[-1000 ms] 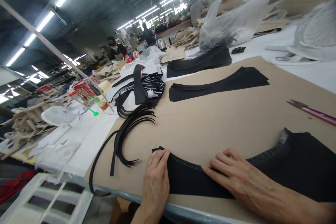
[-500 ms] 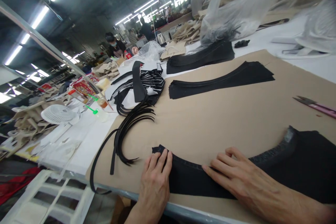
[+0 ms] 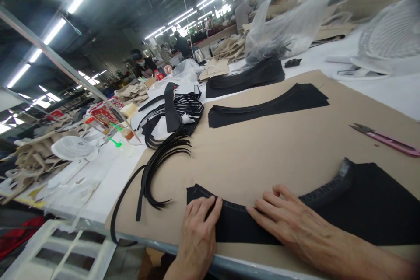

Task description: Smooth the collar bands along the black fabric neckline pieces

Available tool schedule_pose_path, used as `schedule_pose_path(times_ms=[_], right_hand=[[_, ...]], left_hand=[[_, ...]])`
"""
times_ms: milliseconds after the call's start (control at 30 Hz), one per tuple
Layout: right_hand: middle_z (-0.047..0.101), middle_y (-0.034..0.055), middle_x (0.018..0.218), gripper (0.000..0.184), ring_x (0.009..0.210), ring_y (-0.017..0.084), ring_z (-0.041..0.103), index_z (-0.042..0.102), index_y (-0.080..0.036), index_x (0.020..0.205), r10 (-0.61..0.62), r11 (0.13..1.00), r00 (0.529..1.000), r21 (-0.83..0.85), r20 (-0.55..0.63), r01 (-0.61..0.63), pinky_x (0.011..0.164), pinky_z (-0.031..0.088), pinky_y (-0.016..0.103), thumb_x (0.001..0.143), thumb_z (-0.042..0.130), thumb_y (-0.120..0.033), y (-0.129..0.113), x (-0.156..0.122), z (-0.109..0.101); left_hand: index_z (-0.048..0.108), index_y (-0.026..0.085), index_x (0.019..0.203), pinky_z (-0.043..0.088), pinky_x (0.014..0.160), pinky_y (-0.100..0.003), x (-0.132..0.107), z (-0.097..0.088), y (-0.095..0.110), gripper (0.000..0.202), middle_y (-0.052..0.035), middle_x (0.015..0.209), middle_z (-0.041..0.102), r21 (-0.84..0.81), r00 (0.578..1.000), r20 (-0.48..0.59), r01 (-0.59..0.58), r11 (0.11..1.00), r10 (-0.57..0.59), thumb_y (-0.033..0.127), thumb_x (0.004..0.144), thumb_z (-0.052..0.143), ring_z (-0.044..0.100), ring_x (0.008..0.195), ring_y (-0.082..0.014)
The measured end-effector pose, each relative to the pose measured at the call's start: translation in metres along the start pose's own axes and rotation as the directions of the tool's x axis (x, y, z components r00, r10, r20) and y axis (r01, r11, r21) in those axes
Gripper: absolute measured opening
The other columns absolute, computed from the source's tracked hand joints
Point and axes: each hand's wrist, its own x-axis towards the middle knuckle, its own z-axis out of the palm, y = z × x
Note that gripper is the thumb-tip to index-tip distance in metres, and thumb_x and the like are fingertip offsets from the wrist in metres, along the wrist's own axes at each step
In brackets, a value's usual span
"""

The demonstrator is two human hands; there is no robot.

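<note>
A curved black fabric piece [image 3: 370,203] lies along the near side of the brown work sheet, a narrow dark band running along its upper curved edge. My left hand [image 3: 199,227] is near the piece's left end, fingers bent and closed on the edge. Farther right, my right hand [image 3: 285,214] has its fingers curled together on the same edge, index fingertip pointing toward the left hand. Between the two, a short stretch of folded edge shows. The undersides of both hands and the thumbs are mostly hidden.
Thin black strips [image 3: 154,175] lie left of the hands. Stacked black pieces [image 3: 269,106] sit behind. Pink-handled snips [image 3: 387,140] rest on the right. Beyond are a clear plastic bag [image 3: 292,26], a white fan [image 3: 390,30] and green-tipped bottles [image 3: 123,146]. People are in the background.
My left hand has slid a little to the right along the fabric edge, uncovering more of the left end. The right hand stays at about the same spot. The view has shifted slightly.
</note>
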Motion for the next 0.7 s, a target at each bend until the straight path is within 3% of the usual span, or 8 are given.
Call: schedule_pose_path(times_ms=[267,367,467,600,700], right_hand=[[0.057,0.0044,0.089,0.034,0.081,0.021,0.048,0.055,-0.017,0.116,0.003,1.000,1.000,-0.018,-0.023,-0.003,0.087,0.033,0.043,0.085,0.048,-0.004,-0.001,0.001,-0.002],[0.057,0.0041,0.088,0.032,0.081,0.021,0.048,0.055,-0.016,0.114,-0.006,1.000,0.999,-0.030,-0.032,0.005,0.086,0.032,0.043,0.085,0.049,-0.003,-0.003,0.003,-0.006],[0.057,0.0032,0.088,0.029,0.080,0.021,0.048,0.055,-0.017,0.112,0.003,1.000,1.000,-0.026,-0.017,-0.004,0.083,0.032,0.042,0.086,0.051,-0.005,-0.002,0.005,-0.010],[0.057,0.0029,0.090,0.031,0.082,0.022,0.049,0.054,-0.021,0.112,0.095,0.993,0.993,0.060,0.064,-0.098,0.079,0.032,0.039,0.086,0.048,-0.005,-0.001,0.009,-0.017],[0.059,0.0045,0.096,0.029,0.088,0.023,0.052,0.052,-0.019,0.113,0.224,0.960,0.968,0.148,0.109,-0.239,0.082,0.033,0.040,0.085,0.052,-0.009,0.002,0.010,-0.028]], left_hand=[[0.052,0.020,0.133,0.046,0.092,-0.046,-0.001,0.000,0.002,0.049,-0.0113,0.115,0.060,0.060,0.999,0.034,-0.038,0.997,0.036,0.005,0.089,0.036,0.053,0.104,-0.0244],[0.054,0.020,0.132,0.046,0.093,-0.045,-0.003,0.000,0.001,0.050,-0.0122,0.116,0.057,0.077,0.998,0.016,-0.056,0.995,0.055,0.004,0.087,0.037,0.052,0.107,-0.0243],[0.058,0.026,0.126,0.046,0.092,-0.043,-0.001,-0.002,0.000,0.049,-0.0108,0.126,0.052,0.062,0.999,-0.033,-0.004,0.998,0.006,0.003,0.087,0.039,0.048,0.116,-0.0252],[0.053,0.025,0.127,0.046,0.092,-0.038,0.015,-0.002,0.018,0.043,-0.0076,0.120,0.057,-0.113,0.983,-0.103,0.139,0.984,-0.151,0.006,0.090,0.041,0.051,0.112,-0.0207],[0.048,0.022,0.131,0.044,0.094,-0.040,0.030,0.002,0.045,0.044,-0.0069,0.118,0.061,-0.275,0.991,-0.004,0.130,0.953,-0.137,0.013,0.089,0.052,0.053,0.110,-0.0217]])
